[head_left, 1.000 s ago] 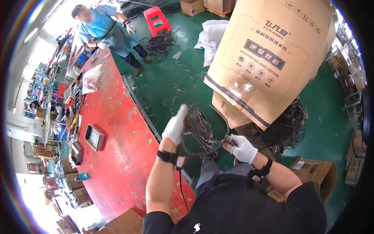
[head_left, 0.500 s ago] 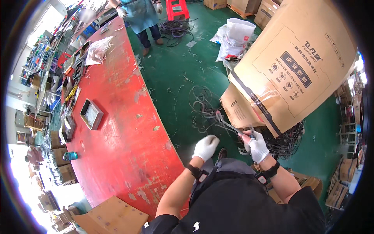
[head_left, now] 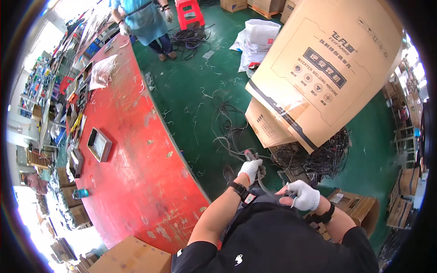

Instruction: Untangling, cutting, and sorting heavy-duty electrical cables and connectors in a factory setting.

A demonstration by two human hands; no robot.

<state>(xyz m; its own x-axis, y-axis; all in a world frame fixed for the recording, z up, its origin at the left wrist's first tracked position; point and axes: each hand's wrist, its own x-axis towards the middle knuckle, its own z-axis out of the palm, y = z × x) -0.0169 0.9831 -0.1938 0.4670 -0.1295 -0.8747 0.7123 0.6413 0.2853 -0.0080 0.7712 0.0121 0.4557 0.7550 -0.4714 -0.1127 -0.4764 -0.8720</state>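
Note:
My left hand (head_left: 250,170), in a white knit glove with bare fingertips, is closed round a dark grey cable (head_left: 265,185). A pinkish-red piece (head_left: 248,154) on the cable sticks out just above that fist. My right hand (head_left: 304,195), also gloved, is closed on the same cable nearer my body; its grip is partly blurred. Between the hands the cable sags in a short curve. Looser grey and black loops (head_left: 230,125) trail over the floor beyond my left hand.
A red worn table (head_left: 141,182) runs along my left, with a small open tray (head_left: 99,144) on it. At right, a large cardboard carton (head_left: 325,77) leans over a heap of black cables (head_left: 327,157). A person (head_left: 143,22) in a blue apron stands by a red stool (head_left: 190,14).
My left hand has moved right and taken hold of the cable. My right hand has drawn its part of the cable back toward my body. The view has shifted slightly.

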